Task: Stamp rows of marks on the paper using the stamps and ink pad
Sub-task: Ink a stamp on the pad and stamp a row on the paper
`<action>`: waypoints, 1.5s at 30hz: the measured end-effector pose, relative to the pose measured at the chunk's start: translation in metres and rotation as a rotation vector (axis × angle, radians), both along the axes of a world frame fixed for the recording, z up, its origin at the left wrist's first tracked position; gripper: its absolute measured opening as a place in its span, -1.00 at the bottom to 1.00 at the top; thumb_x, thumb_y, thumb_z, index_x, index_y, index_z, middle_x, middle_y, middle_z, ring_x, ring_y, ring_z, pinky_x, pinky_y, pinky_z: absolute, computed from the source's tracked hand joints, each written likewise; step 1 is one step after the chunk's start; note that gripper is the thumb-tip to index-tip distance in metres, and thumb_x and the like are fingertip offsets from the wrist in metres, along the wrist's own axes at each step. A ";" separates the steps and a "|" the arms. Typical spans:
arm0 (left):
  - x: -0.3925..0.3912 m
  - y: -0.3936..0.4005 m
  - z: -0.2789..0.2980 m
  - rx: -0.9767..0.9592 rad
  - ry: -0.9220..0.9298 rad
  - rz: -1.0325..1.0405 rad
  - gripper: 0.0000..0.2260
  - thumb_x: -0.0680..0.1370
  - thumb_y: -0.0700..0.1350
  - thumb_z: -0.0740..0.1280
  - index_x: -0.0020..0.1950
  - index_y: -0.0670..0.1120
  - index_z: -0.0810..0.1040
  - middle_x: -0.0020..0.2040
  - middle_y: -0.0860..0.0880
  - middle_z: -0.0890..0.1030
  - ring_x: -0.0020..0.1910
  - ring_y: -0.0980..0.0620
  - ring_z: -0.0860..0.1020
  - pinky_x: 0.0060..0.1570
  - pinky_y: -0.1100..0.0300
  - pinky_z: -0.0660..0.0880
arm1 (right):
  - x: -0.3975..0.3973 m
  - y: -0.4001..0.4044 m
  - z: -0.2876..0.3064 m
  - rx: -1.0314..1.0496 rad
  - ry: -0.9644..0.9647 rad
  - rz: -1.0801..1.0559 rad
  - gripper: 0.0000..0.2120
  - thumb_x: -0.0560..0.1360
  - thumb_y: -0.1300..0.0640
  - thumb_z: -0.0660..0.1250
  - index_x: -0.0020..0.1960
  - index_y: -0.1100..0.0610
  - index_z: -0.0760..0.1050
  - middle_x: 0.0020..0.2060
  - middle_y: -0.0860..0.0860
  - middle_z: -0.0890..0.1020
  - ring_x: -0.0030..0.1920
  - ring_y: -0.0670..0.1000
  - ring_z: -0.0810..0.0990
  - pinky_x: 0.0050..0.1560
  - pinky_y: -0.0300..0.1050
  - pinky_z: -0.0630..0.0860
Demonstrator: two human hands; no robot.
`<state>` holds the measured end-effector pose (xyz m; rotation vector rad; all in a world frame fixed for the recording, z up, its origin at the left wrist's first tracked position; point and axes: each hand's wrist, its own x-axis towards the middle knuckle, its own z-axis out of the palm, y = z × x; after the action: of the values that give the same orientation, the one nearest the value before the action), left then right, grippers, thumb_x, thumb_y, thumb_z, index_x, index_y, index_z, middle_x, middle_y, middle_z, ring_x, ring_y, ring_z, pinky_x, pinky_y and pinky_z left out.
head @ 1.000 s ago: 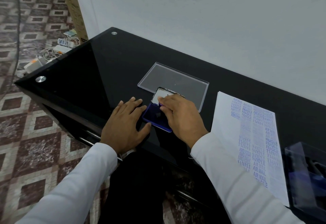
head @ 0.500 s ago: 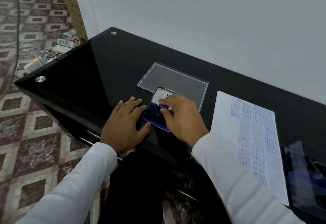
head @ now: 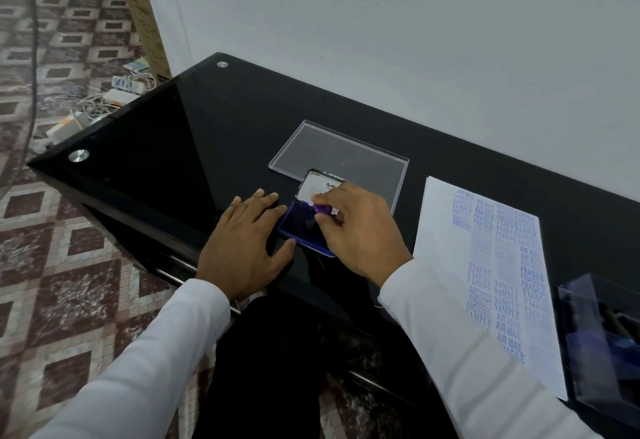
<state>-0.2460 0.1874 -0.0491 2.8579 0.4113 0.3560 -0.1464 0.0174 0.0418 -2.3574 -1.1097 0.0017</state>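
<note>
The right hand (head: 360, 231) pinches a small purple stamp (head: 323, 209) between thumb and fingertips, holding it over the far right part of the open ink pad (head: 299, 227); whether the stamp face touches the ink cannot be told. The pad's dark blue tray lies on the black bench (head: 207, 134), near its front edge, with its lid (head: 317, 186) tilted up behind it, the white label on the lid's inside partly hidden by the fingers. The left hand (head: 246, 244) lies flat and spread on the bench, grasping nothing, its thumb and forefinger touching the pad's left and near edges.

Behind the pad a clear plastic cover (head: 332, 151) lies flat, the pad's lid overlapping its near edge. To the right, apart from the pad, lies the paper (head: 440, 231), covered in rows of blue marks such as SAMPLE, FRAGILE, AIR MAIL and AMENDED. A clear box (head: 602, 341) sits at the paper's right edge; its contents are too dark to make out.
</note>
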 end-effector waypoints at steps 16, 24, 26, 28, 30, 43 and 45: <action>-0.001 0.000 0.000 0.001 -0.001 0.003 -0.38 0.53 0.34 0.08 0.49 0.04 0.40 0.55 0.00 0.34 0.58 0.01 0.18 0.56 -0.01 -0.02 | 0.002 0.003 0.008 -0.173 -0.054 0.075 -0.69 0.62 0.19 0.28 0.35 0.18 0.52 0.22 0.13 0.60 0.27 0.11 0.52 0.33 0.03 0.43; 0.003 -0.003 0.012 -0.117 -0.013 0.029 -0.33 0.49 0.31 0.09 0.52 0.01 0.37 0.54 0.00 0.36 0.57 0.00 0.19 0.55 -0.02 0.02 | 0.004 -0.006 0.010 -0.040 0.002 0.022 -0.72 0.62 0.17 0.29 0.31 0.15 0.56 0.20 0.08 0.61 0.23 0.05 0.55 0.31 -0.04 0.46; 0.006 -0.007 0.018 -0.143 -0.040 0.034 -0.35 0.50 0.27 0.13 0.51 -0.01 0.38 0.52 -0.01 0.38 0.57 0.00 0.21 0.55 -0.02 0.03 | 0.007 -0.015 0.012 0.033 0.022 -0.025 -0.72 0.60 0.16 0.31 0.30 0.13 0.58 0.18 0.05 0.62 0.18 0.02 0.57 0.25 -0.16 0.48; 0.012 -0.015 0.025 -0.149 -0.052 0.015 -0.38 0.51 0.25 0.16 0.51 -0.02 0.38 0.52 -0.02 0.39 0.56 -0.01 0.23 0.56 -0.03 0.05 | 0.011 -0.027 0.014 0.058 0.022 -0.059 -0.72 0.59 0.15 0.33 0.30 0.12 0.58 0.16 0.04 0.62 0.15 0.00 0.57 0.18 -0.26 0.44; 0.021 -0.026 0.031 -0.145 -0.061 -0.014 -0.39 0.52 0.25 0.16 0.49 -0.03 0.40 0.51 -0.02 0.39 0.55 -0.02 0.24 0.57 -0.05 0.06 | 0.016 -0.042 0.016 0.064 -0.013 -0.079 -0.71 0.58 0.14 0.35 0.29 0.11 0.59 0.12 0.03 0.63 0.11 0.00 0.58 0.16 -0.26 0.44; 0.101 -0.132 0.043 -0.191 -0.109 -0.276 -0.50 0.59 0.18 0.26 0.48 0.01 0.41 0.53 0.00 0.36 0.56 -0.02 0.22 0.52 -0.14 0.22 | 0.060 -0.151 0.024 0.054 -0.018 -0.388 -0.69 0.58 0.07 0.36 0.30 0.10 0.58 0.10 0.01 0.62 0.03 -0.02 0.59 0.15 -0.19 0.53; 0.111 -0.141 0.041 -0.171 -0.100 -0.303 -0.48 0.58 0.20 0.22 0.48 0.01 0.42 0.53 0.00 0.36 0.57 -0.03 0.22 0.55 -0.13 0.15 | 0.066 -0.159 0.023 0.047 -0.019 -0.405 -0.70 0.58 0.08 0.36 0.29 0.11 0.59 0.09 0.04 0.62 0.04 0.02 0.60 0.14 -0.15 0.54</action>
<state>-0.1353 0.0462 -0.0077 2.6657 -0.0113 0.3826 -0.0806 -0.1417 0.0643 -2.5005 -0.6154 -0.1891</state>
